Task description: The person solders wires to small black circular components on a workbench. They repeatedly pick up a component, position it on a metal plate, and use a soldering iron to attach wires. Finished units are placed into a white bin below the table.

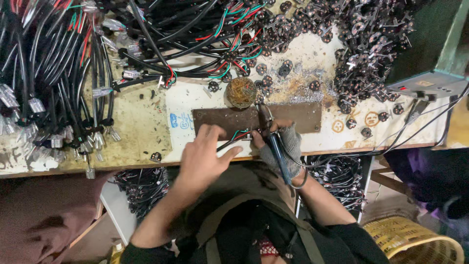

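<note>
Cluttered desk [137, 127]: beside the brown plate [220, 118], left hand [205, 156] pinches a wired piece [240, 135], seemingly unfinished; right hand [286, 146] grips a soldering iron [273, 144].

Dim, warm workshop light over a cluttered bench, seen from above.

The pale bench top [312, 54] catches the most light, while the lower corners sink into deep shadow. The cable bundles [49, 73] at the left edge smear and bow outward with wide-angle distortion. The left hand [204, 155] looks slightly soft. The picture is grainy, with colours muddy in the dark clothing [254, 234]. There is no strong glare.
</note>
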